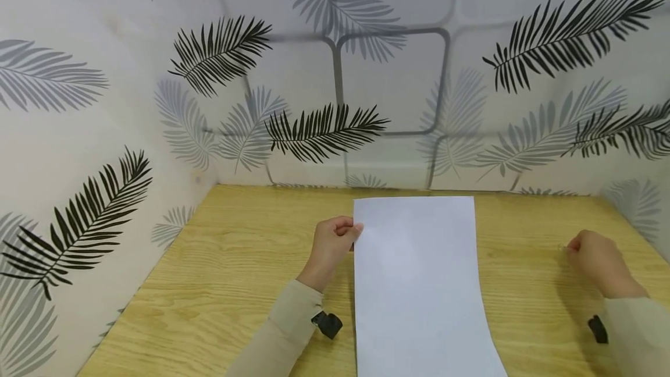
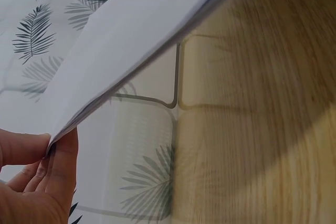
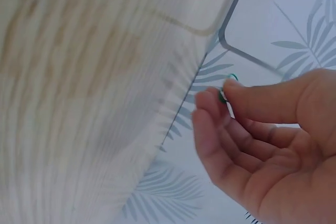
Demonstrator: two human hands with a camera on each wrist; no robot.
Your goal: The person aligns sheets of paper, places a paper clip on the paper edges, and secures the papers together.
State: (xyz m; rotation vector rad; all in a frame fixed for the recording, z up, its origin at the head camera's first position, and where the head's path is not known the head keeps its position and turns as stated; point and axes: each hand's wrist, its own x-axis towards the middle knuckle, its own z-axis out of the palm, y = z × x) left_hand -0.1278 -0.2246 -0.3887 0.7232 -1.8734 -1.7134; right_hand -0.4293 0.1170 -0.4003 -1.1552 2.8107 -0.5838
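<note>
My left hand pinches the left edge of a stack of white paper sheets, thumb in front and fingers behind. In the left wrist view the paper slants up from the fingertips, its layered edge showing above the table. Well to the right of the paper, my right hand is raised over the table. Between its thumb and index finger it pinches a small green wire loop that looks like a paper clip, mostly hidden by the fingertips.
The wooden table extends beneath both hands. Behind and to the left, walls with a leaf pattern border it. A small black device sits at the left wrist, another at the right.
</note>
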